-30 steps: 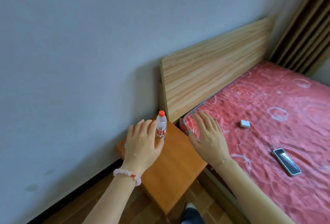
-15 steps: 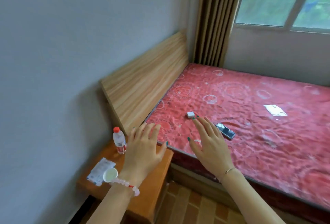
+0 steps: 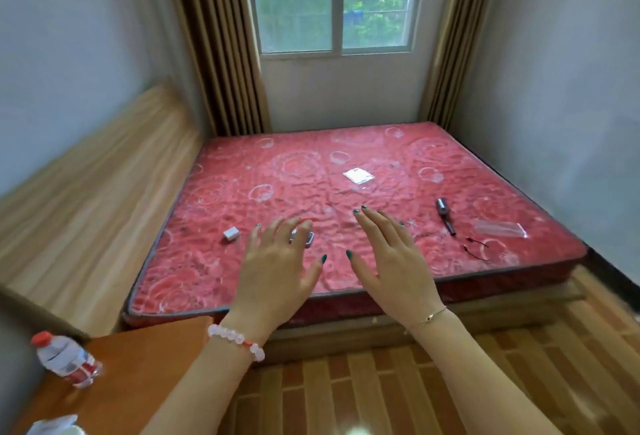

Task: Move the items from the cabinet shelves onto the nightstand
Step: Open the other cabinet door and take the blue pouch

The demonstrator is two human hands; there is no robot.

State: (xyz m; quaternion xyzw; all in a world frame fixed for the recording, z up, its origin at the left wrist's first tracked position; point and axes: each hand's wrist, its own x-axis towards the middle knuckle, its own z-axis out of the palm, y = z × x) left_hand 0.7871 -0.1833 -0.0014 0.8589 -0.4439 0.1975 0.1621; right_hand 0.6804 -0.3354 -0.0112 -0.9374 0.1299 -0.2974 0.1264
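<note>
The orange nightstand (image 3: 145, 358) shows at the lower left, beside the bed. On it stands a small water bottle (image 3: 65, 360) with a red cap, and a white packet (image 3: 52, 426) lies at its near edge. My left hand (image 3: 277, 268) and my right hand (image 3: 391, 261) are both raised in front of me with straight, spread fingers, holding nothing. They hover over the near edge of the red mattress (image 3: 311, 192). No cabinet is in view.
On the mattress lie a small white box (image 3: 231, 233), a phone (image 3: 306, 239) partly behind my left fingers, a white sheet (image 3: 358, 176), a dark cylindrical tool (image 3: 445, 214), a black cord (image 3: 476, 247) and a clear packet (image 3: 500, 228). A wooden headboard (image 3: 93, 192) runs along the left wall; wood floor below.
My view has swung right from the nightstand to the whole bed and window. Both hands moved away from the bottle and stay empty with spread fingers.
</note>
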